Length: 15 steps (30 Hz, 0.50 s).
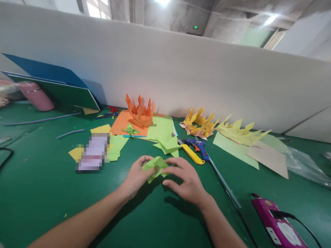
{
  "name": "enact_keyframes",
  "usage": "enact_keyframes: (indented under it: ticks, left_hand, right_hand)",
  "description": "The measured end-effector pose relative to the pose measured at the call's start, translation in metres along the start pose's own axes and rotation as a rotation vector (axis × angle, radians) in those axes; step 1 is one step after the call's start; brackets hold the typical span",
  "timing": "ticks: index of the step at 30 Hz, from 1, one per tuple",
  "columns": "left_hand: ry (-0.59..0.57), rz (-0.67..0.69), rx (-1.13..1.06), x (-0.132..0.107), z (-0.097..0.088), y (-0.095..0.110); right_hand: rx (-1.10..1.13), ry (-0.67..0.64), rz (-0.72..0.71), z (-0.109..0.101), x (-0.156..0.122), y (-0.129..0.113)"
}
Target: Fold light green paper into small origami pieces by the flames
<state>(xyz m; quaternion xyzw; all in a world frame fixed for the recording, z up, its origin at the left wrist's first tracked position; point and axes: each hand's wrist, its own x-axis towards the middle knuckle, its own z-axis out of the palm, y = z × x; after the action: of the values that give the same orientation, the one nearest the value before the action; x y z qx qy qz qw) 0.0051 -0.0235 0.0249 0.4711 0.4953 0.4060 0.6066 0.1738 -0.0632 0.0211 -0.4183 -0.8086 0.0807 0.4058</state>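
A folded piece of light green paper (pixel 154 167) is held just above the green table (pixel 46 193) between both hands. My left hand (pixel 136 176) pinches its left side with thumb and fingers closed on it. My right hand (pixel 185 179) grips the right side, thumb on top and fingers curled beneath. Just beyond the hands lies another folded light green shape (pixel 168 144).
Behind lie orange (pixel 140 113), yellow-pink (pixel 199 124) and pale yellow (pixel 239 132) spiky paper models, loose coloured sheets, a yellow utility knife (pixel 191 155), a blue glue gun (pixel 199 147), a metal ruler (pixel 224 184). A magenta device with cable (pixel 276 224) sits at right. A blurred object (pixel 93 153) lies left.
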Motion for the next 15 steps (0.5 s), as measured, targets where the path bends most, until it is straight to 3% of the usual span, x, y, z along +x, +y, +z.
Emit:
enact_keyframes:
  ticks: [3, 5, 9, 15]
  left_hand:
    - [-0.006, 0.003, -0.018, 0.000, 0.000, 0.001]
    - [-0.006, 0.003, -0.017, -0.001, 0.000, 0.000]
    - [-0.012, 0.007, -0.004, -0.002, 0.000, 0.000]
    - [0.045, 0.057, -0.036, -0.002, 0.001, 0.000]
  right_hand:
    - [0.302, 0.206, 0.251, 0.001, 0.000, 0.002]
    - [0.456, 0.260, 0.457, 0.004, 0.002, 0.005]
    - [0.615, 0.072, 0.687, 0.011, 0.004, 0.010]
    - [0.835, 0.014, 0.717, 0.012, 0.002, 0.010]
